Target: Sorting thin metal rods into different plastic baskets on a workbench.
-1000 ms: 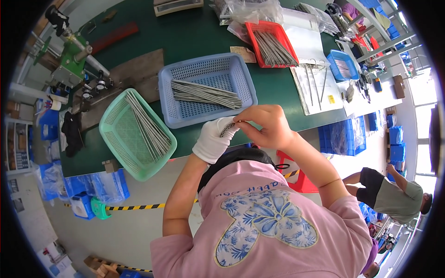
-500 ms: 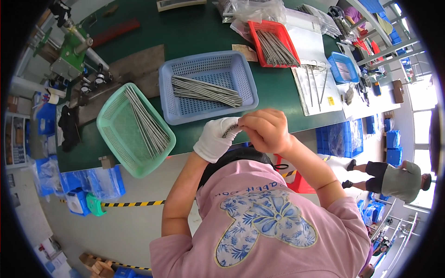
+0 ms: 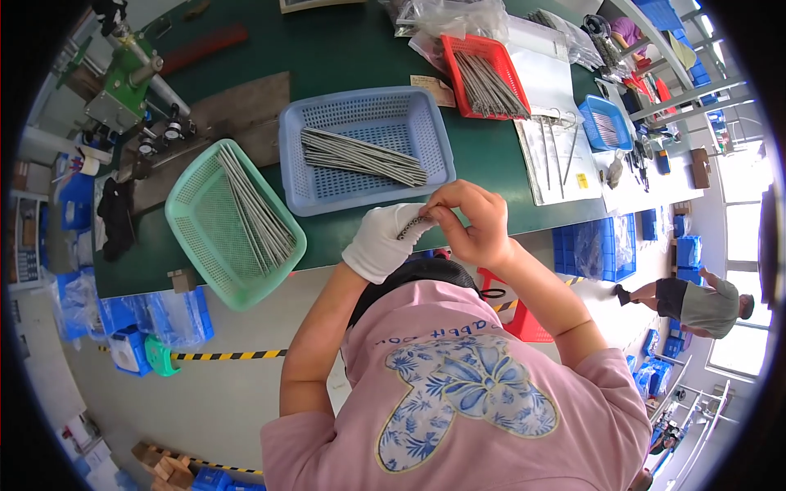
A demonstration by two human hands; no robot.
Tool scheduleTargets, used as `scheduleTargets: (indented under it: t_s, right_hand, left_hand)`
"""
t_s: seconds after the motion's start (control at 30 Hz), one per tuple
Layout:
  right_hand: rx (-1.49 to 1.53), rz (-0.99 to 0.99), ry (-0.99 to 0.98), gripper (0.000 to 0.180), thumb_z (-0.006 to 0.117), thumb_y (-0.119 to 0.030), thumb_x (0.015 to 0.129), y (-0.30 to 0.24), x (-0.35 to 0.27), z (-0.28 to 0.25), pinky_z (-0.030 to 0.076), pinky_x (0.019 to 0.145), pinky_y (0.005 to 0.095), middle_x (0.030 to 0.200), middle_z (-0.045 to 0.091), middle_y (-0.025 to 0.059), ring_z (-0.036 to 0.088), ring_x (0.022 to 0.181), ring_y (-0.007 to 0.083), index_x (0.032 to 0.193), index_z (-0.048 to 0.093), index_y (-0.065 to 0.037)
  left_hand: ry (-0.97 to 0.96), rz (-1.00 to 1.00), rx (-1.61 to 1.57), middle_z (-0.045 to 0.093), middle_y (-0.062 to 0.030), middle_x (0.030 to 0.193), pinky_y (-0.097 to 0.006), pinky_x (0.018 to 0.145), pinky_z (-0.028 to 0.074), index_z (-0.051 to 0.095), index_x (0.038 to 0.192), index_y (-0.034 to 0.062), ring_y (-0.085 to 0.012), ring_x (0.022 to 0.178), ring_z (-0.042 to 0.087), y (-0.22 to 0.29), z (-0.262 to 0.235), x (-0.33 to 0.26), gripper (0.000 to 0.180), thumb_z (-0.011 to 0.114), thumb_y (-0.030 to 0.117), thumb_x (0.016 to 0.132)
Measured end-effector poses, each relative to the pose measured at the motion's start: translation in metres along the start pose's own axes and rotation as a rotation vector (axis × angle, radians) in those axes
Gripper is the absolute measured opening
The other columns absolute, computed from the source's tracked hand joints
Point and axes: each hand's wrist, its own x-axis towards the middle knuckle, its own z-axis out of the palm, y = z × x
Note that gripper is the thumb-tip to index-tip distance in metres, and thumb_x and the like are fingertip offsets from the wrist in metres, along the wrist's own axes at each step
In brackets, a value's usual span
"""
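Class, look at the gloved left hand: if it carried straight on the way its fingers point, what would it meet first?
The left hand points right, so it would probably meet the bare right hand first; both already pinch the same small grey part.

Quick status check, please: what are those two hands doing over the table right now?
Left hand, white-gloved, and bare right hand meet, pinching a small grey ribbed piece. Blue basket of grey rods just beyond. Nothing between.

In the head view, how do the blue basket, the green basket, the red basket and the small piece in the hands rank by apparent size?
1. Blue basket and green basket: they look alike, so I do not rank them.
2. Red basket, though it sits farther away.
3. Small grey piece, pinched between the gloved left hand and bare right hand.
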Motion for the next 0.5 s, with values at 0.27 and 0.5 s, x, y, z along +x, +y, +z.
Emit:
scheduleTargets:
  t_s: [0.27, 0.5]
  right_hand:
    - [-0.243, -0.267, -0.101, 0.018, 0.061, 0.002, 0.061, -0.004, 0.010, -0.008, 0.045, 0.048, 0.0294, 0.070, 0.060, 0.0091, 0.057, 0.053, 0.0235, 0.079, 0.058, -0.001]
    - [-0.189, -0.246, -0.114, 0.019, 0.061, 0.001, 0.060, -0.002, 0.013, -0.005, 0.044, 0.047, 0.0303, 0.068, 0.057, 0.0058, 0.054, 0.053, 0.0236, 0.079, 0.058, -0.004]
  left_hand:
    - [0.092, 0.105, -0.034, 0.060, -0.0131, 0.078, -0.035, 0.058, 0.045, 0.058, 0.093, 0.0057, -0.0318, 0.068, 0.057, -0.009, 0.002, 0.000, 0.015, 0.058, 0.016, 0.081]
    - [0.047, 0.052, -0.050, 0.060, -0.0139, 0.080, -0.035, 0.060, 0.046, 0.059, 0.093, 0.0057, -0.0323, 0.071, 0.058, -0.006, -0.001, -0.002, 0.016, 0.058, 0.017, 0.082]
